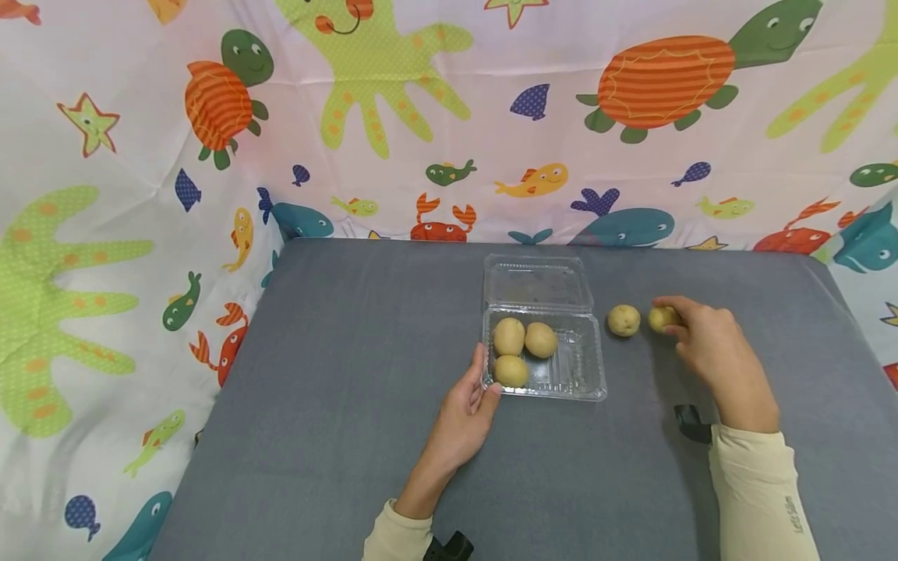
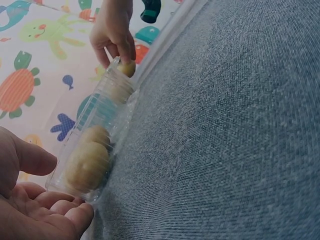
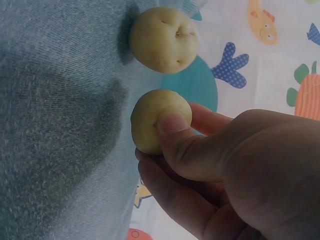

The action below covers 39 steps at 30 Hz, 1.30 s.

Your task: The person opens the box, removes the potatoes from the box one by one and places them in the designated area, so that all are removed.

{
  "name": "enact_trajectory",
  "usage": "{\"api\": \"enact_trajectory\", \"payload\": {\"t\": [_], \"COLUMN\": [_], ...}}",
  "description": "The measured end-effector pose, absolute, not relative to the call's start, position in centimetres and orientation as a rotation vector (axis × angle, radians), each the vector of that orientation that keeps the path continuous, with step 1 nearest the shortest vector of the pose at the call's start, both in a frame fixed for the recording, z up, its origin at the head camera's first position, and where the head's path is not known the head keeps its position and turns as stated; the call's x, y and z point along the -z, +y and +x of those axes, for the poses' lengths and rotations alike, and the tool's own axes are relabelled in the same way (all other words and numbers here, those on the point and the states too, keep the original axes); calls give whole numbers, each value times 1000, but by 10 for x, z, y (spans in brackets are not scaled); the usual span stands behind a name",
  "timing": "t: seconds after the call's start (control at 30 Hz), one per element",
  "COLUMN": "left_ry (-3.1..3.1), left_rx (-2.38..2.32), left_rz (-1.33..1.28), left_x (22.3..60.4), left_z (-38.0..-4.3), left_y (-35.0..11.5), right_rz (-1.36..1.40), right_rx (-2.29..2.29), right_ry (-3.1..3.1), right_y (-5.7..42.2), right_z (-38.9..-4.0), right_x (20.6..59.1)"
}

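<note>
A potato (image 3: 146,122) is pinched between the thumb and fingers of a person's right hand (image 1: 715,351), just right of a second potato (image 1: 623,320) on a gray table (image 1: 365,374). The left hand (image 1: 463,417) grips the near left corner of a clear container (image 1: 581,366) holding three more potatoes (image 1: 509,336).

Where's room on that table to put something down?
Widest: left of the box and left hand, up to the patterned cloth. Also between the sleeves, in front of the box. Crowded: right of it, with a potato and the right hand pinching another.
</note>
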State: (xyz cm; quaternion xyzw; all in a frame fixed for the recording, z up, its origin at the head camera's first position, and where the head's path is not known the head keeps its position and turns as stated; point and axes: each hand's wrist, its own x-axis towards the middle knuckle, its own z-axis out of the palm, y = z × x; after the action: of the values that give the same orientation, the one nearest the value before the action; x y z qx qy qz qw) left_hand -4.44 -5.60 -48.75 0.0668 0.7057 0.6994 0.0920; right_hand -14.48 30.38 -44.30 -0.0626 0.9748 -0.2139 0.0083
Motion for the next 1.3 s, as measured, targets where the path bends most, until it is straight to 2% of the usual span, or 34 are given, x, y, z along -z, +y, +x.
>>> {"api": "enact_trajectory", "payload": {"t": [1.3], "left_ry": [2098], "left_rx": [-2074], "left_rz": [194], "left_x": [486], "left_z": [-44], "left_y": [-56], "right_rz": [-213], "right_rx": [645], "right_ry": [3000], "right_y": [309], "right_z": [-148], "right_x": [452]}}
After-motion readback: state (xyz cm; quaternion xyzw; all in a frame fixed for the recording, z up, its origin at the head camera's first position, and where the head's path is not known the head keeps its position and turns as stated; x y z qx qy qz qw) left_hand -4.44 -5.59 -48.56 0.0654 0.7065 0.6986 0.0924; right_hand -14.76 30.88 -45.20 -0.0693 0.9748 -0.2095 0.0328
